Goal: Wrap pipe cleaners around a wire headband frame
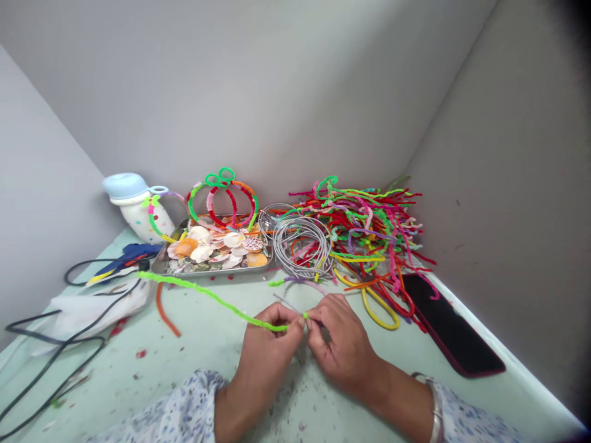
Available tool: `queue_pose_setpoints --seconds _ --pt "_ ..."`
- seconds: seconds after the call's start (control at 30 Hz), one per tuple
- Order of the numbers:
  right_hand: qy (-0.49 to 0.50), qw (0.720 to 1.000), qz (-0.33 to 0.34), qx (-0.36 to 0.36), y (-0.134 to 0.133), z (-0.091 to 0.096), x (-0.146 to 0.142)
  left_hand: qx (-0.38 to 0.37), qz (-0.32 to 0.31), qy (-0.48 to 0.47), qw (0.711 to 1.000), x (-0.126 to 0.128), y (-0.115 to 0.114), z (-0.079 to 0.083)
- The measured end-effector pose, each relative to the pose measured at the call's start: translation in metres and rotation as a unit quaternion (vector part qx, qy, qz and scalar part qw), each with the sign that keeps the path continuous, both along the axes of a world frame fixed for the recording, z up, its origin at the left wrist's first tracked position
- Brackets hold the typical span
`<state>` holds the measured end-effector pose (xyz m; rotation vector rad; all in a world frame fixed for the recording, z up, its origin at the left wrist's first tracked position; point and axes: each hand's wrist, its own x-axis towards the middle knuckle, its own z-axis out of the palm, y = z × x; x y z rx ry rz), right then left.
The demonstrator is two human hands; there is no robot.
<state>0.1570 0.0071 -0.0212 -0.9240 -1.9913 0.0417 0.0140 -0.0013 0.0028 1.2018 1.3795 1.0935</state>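
My left hand (270, 344) is pinched on a long lime-green pipe cleaner (207, 294) that trails up and left across the table. My right hand (344, 341) is closed beside it, pinching the pipe cleaner's tip together with a thin grey metal headband (287, 303) that sticks out up-left between the two hands. Both hands rest low on the pale green table (207, 351), fingertips nearly touching.
At the back lie a metal tray of seashells (217, 249), wrapped headbands (226, 200), bare grey headbands (302, 246) and a heap of coloured pipe cleaners (364, 234). A phone (455, 335) lies right. A blue glue gun (124, 257), black cords, white bottle (138, 209) stand left.
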Motion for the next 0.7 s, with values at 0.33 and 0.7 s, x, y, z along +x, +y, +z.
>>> queue_pose_setpoints --seconds 0.33,0.7 --pt "0.025 1.000 -0.003 0.004 0.004 -0.001 0.011 0.322 -0.118 0.134 0.930 -0.014 0.001 -0.007" --pt "0.019 0.999 0.027 -0.022 0.003 0.002 0.014 0.495 -0.005 0.347 0.797 -0.024 0.017 -0.005"
